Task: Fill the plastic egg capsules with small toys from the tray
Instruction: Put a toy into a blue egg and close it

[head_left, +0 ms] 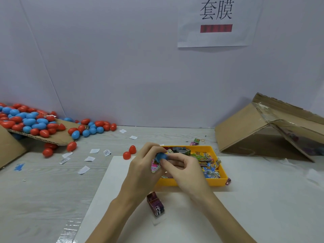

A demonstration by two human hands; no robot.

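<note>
Both hands meet above the near-left corner of the yellow tray. The left hand and the right hand together hold one blue egg. The fingers of both hands curl round it, and the grip is narrow and tight on the egg. Under the left fingers a small packet with pink print shows; I cannot tell if it is held or lies in the tray.

The tray stands on a white sheet on the table and is full of small toy packets in many colours. One dark packet lies on the sheet near the wrists, outside the tray.

Far left, a heap of red and blue eggs lies on a cardboard flap and spills onto the table. Two red pieces lie just left of the hands. Small white paper slips are scattered on the table between the heap and the sheet. At the far right a cardboard box lies tilted. A paper sign hangs on the wall.
</note>
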